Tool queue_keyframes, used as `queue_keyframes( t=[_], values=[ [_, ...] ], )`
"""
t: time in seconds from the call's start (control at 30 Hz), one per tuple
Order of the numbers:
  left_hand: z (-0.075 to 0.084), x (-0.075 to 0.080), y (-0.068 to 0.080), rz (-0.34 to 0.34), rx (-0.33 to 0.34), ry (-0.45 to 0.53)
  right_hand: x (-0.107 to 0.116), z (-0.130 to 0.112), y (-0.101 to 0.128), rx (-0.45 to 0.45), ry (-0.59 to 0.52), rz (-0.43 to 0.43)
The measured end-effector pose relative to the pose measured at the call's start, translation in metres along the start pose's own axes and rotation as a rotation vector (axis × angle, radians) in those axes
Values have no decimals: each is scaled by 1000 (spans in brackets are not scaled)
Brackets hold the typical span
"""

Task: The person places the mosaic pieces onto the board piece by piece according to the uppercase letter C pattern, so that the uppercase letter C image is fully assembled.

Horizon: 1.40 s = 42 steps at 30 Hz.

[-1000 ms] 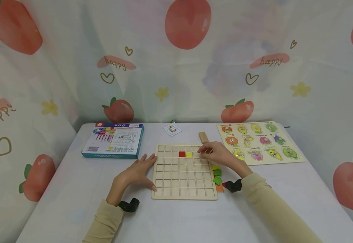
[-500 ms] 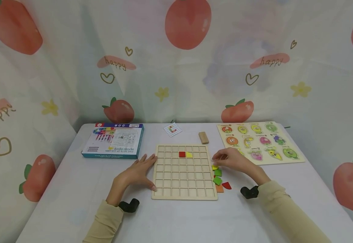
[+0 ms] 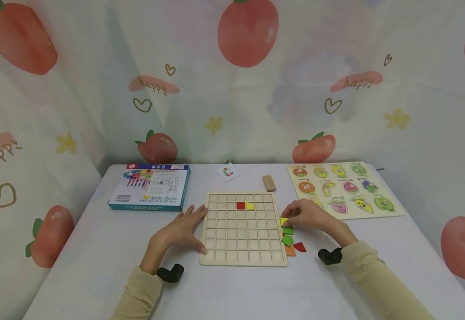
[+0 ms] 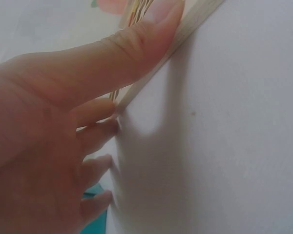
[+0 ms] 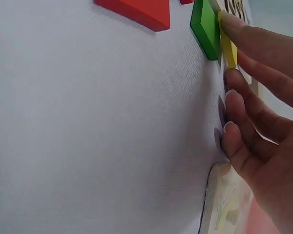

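Observation:
A wooden grid board [image 3: 243, 264] lies on the table with a red square tile [image 3: 241, 206] and a yellow tile [image 3: 250, 206] in adjoining cells. My left hand [image 3: 181, 227] rests along its left side, fingers spread, thumb tip [image 4: 166, 10] over the rim. Beside the board's right edge, my right hand [image 3: 306, 214] pinches another yellow tile [image 5: 227, 41] between thumb and fingers. Right by that tile lie a green tile [image 5: 206, 30] and a second green tile [image 3: 287, 241]. An orange tile [image 3: 291, 251] and a red rounded-edge piece [image 3: 299, 247] are nearer me.
Behind the board are a small pattern card [image 3: 228, 172] and a wooden block [image 3: 269, 183]. A boxed set [image 3: 149, 186] lies back left. A fruit picture board [image 3: 342, 189] is back right, close to my right hand. A printed cloth [image 3: 232, 106] hangs behind the table.
My right hand has moved from the board's upper right cells back to the tiles on the right, and now grips a yellow one there. The left hand stays put.

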<state>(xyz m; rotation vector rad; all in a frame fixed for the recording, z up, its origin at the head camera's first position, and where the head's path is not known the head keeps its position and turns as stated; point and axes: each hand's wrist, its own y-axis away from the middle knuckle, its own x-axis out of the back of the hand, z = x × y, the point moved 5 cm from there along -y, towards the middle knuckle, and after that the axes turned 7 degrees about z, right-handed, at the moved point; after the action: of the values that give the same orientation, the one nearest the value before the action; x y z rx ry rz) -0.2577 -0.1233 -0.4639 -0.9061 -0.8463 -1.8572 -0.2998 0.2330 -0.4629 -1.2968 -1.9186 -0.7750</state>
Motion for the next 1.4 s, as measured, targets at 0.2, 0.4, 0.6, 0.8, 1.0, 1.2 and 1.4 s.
queue_keyframes(
  t=[0.2, 0.4, 0.6, 0.8, 1.0, 1.2, 1.4],
  values=[
    [-2, -1, 0, 9, 1, 1, -2, -4, -2, 5, -24, -9],
    [-4, -1, 1, 12, 6, -4, -2, -10, -3, 33, -76, -44],
    [-3, -2, 1, 1, -14, 3, 1, -14, -4, 82, -99, -77],
    [-2, -3, 0, -6, -5, 16, 2, -16, -8, 60, -84, -48],
    [-2, -3, 0, -12, 7, 13, -1, -20, -13, 50, -103, -17],
    [-2, -2, -1, -5, 2, 11, -3, -26, -19, 74, -134, -7],
    [-3, -1, -1, -3, 3, 6, -7, -33, -26, 98, -163, -3]
  ],
)
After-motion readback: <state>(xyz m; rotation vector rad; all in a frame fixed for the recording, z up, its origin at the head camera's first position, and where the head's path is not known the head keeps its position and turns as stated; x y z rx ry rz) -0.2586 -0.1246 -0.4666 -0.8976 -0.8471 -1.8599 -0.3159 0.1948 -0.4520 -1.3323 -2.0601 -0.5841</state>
